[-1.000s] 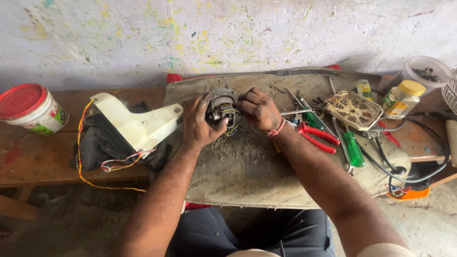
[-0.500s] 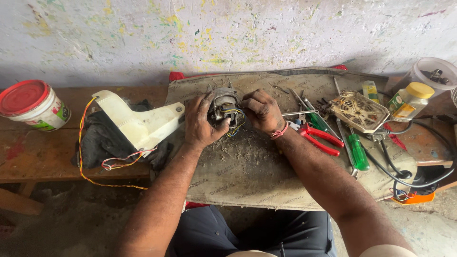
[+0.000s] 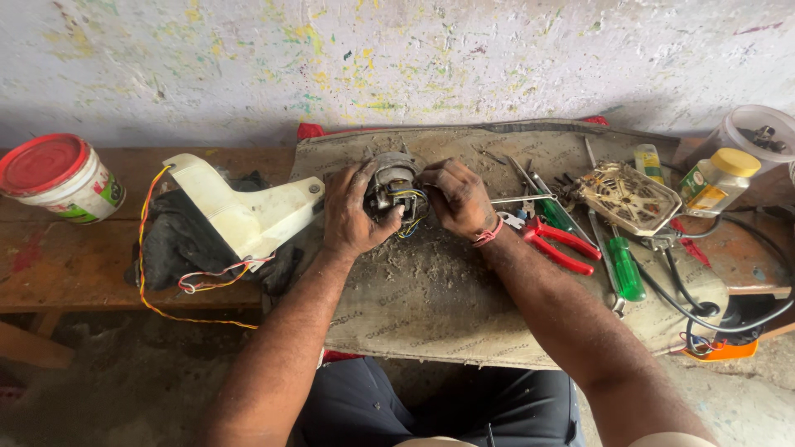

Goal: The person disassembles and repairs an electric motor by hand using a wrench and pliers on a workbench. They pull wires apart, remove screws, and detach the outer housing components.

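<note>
The small electric motor (image 3: 392, 189) sits on the dusty cloth mat (image 3: 431, 290) at the middle of the wooden worktop (image 3: 66, 273), close to the mat's far edge. The left hand (image 3: 352, 211) wraps the motor's left side, grip closed around the housing, thumb across the front. The right hand (image 3: 458, 197) closes on the right side; its fingertips are curled inward and hidden, so the exact contact point cannot be determined. Both palms cover most of the housing. Only the top of the casing and a bundle of yellow and blue wires (image 3: 407, 223) at the front are visible.

Left of the mat, a white plastic housing (image 3: 240, 211) lies on a dark cloth (image 3: 174, 244), which it partly conceals. Thin orange and red leads (image 3: 178, 310) run from beneath it over the worktop edge. A red-lidded tub (image 3: 58, 178) stands at the far left.

Right of the hands lie red-handled pliers (image 3: 563, 244), a green-handled screwdriver (image 3: 625, 269) and a round perforated cover (image 3: 629, 197). A yellow-capped bottle (image 3: 716, 180) stands beyond. A black cable (image 3: 729, 319) loops at the right edge, its end cut off by the frame. A clear container (image 3: 758, 136) at the top right is partly out of view.
</note>
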